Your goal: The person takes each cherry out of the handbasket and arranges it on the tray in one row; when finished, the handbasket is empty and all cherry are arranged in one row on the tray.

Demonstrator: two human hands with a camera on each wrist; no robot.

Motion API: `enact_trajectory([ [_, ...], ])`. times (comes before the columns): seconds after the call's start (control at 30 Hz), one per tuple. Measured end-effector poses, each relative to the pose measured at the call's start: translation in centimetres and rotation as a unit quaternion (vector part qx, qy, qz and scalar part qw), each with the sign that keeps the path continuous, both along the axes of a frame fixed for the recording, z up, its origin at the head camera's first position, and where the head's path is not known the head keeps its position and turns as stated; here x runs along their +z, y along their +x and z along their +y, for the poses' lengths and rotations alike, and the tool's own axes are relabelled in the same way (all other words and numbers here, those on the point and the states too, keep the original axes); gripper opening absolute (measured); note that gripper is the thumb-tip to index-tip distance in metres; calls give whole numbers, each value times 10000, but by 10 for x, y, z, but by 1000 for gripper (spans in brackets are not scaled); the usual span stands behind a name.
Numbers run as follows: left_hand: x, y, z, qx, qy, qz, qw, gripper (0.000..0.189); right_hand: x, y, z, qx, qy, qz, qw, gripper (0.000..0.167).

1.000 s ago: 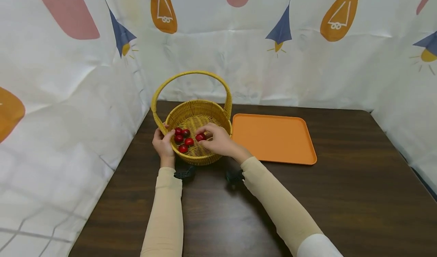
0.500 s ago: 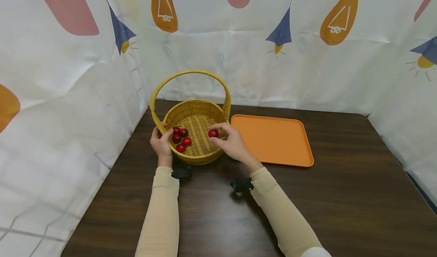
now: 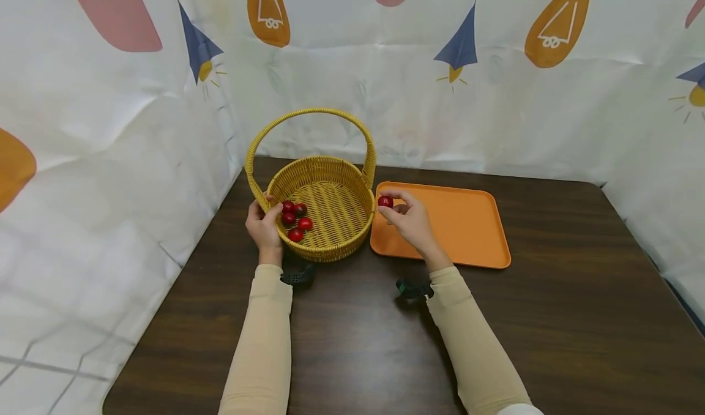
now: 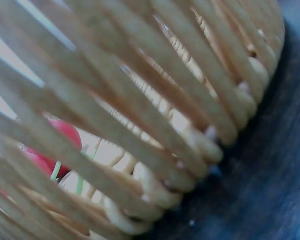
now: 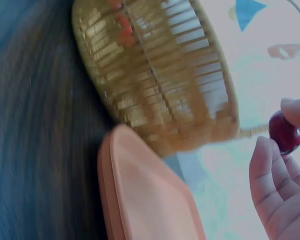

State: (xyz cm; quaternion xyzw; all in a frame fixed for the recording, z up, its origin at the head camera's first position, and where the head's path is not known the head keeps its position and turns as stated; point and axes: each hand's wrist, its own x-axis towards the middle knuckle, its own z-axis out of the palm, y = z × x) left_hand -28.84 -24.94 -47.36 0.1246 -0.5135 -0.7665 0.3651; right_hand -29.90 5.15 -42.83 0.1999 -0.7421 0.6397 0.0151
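Observation:
A yellow wicker basket (image 3: 322,253) with a tall arched handle stands at the left back of the table. My left hand (image 3: 265,230) grips its left rim by the handle's foot, thumb on the inner side. Several red cherries (image 3: 305,223) lie inside, gathered at the left. Through the slats in the left wrist view, a cherry (image 4: 66,134) shows with thin green stems near it. My right hand (image 3: 414,222) pinches one cherry (image 3: 385,201) between thumb and fingertips, over the left part of an orange tray (image 3: 468,225). That dark red cherry (image 5: 285,132) also shows in the right wrist view.
The dark wooden table (image 3: 562,292) extends to the right of the tray and toward the front. A white printed curtain (image 3: 341,66) hangs behind the table and along both sides. Basket and tray stand side by side, very close together.
My right hand has carried the pinched cherry rightward, out of the basket and over the tray's left part. My left hand has kept its grip on the basket rim.

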Motion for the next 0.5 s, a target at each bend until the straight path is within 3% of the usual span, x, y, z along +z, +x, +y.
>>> enact_trajectory([
  [0.23,0,0,0,2,-45,44,10000,28,-9,-11,18,-601,273,-250,9975,35],
  [0.5,2,2,1,-28,-35,-22,10000,30,-27,-16,22,-901,830,-772,9895,42],
])
